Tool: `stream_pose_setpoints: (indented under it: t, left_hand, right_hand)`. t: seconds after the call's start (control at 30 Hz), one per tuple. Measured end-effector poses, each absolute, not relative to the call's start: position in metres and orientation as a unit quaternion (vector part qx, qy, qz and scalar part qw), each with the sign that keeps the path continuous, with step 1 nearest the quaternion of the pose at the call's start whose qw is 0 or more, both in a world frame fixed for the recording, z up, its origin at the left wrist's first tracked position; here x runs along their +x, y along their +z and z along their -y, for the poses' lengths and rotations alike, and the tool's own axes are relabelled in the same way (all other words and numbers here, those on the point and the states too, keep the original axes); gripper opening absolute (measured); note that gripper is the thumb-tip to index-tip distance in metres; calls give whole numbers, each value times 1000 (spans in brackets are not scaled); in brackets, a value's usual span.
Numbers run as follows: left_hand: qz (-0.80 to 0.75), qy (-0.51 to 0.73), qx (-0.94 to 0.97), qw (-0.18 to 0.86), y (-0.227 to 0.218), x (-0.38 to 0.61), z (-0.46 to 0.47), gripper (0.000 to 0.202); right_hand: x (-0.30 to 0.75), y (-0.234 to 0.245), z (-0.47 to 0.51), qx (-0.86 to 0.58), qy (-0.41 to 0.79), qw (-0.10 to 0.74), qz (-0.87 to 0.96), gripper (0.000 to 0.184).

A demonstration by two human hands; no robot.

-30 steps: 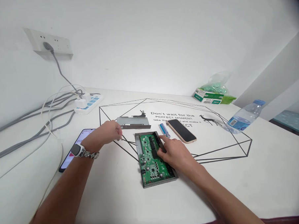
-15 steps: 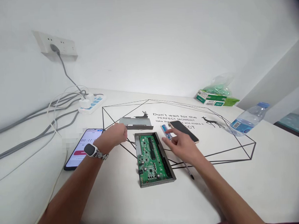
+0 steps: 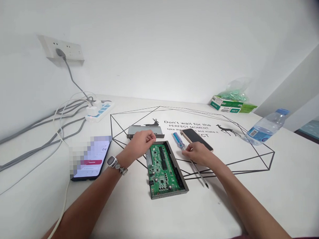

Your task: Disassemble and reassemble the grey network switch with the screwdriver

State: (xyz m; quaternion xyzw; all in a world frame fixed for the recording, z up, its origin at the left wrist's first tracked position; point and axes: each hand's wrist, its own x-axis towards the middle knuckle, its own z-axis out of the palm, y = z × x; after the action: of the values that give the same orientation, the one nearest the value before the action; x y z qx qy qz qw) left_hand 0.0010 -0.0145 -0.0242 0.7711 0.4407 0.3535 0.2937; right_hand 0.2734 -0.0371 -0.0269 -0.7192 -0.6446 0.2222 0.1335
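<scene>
A green circuit board (image 3: 163, 168) sits in an open grey metal case (image 3: 174, 161) in front of me. My left hand (image 3: 143, 143), with a watch on the wrist, is closed in a pinch over the case's far left corner. Whatever its fingers hold is too small or hidden. Behind that hand lies a grey metal cover (image 3: 141, 130), partly covered by it. To the right of the case, a screwdriver (image 3: 178, 139) with a clear blue handle lies slanted on the table. My right hand (image 3: 199, 153) has its fingers closed on the shaft just below the handle.
A phone (image 3: 94, 163) with a lit screen is at the left, a darker phone (image 3: 197, 138) behind my right hand. A power strip (image 3: 99, 111) with cables stands at the back left. Green boxes (image 3: 224, 104) and a water bottle (image 3: 267, 127) are at the right.
My left hand has moved right, from beside the case to above its far corner. My right hand's fingers, spread near the screwdriver handle before, have come down and closed at the shaft.
</scene>
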Motion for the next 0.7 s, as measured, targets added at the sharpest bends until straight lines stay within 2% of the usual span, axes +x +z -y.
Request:
stream_pose_setpoints:
  t: [0.1, 0.2, 0.3, 0.5, 0.7]
  left_hand:
    - [-429, 431, 699, 377, -26, 12, 15, 17]
    - [-407, 467, 624, 477, -28, 15, 14, 21]
    - [-381, 487, 561, 551, -30, 17, 13, 28]
    - [-375, 497, 479, 619, -30, 26, 18, 35]
    - [-375, 515, 425, 643, -31, 34, 23, 27]
  right_hand:
    - [269, -26, 37, -693, 319, 247, 598, 25]
    - [264, -23, 38, -581, 437, 424, 540, 31]
    - [257, -18, 40, -461, 483, 557, 494, 39]
    - [247, -10, 47, -372, 468, 652, 467, 32]
    - [246, -13, 51, -342, 403, 699, 482, 23]
